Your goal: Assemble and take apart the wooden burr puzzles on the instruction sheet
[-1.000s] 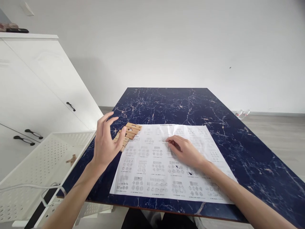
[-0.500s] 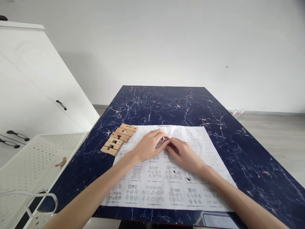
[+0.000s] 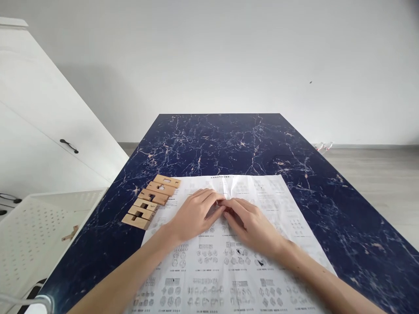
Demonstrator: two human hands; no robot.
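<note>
My left hand (image 3: 198, 214) and my right hand (image 3: 250, 220) meet fingertip to fingertip above a large printed sheet (image 3: 209, 235). Both hands have their fingers curled and pinched together, and whatever may be between them is hidden. The sheet is white and creased, with rows of small diagrams, and has a few small dark tears or holes. Left of my left hand, several notched wooden puzzle pieces (image 3: 153, 198) lie in a slanting row across the sheet's left edge. Some carry black numbers.
A dark blue marble-patterned table (image 3: 216, 144) lies under everything. At the lower left stands a white perforated basket or cart (image 3: 29, 226) with a wooden piece (image 3: 70, 233) and a white cable (image 3: 22, 300). A white cabinet (image 3: 39, 113) is beyond it.
The whole view has shifted, so the sheet and wooden pieces sit lower in it. My hands stay joined, with the right fingers now lying more over the left fingertips.
</note>
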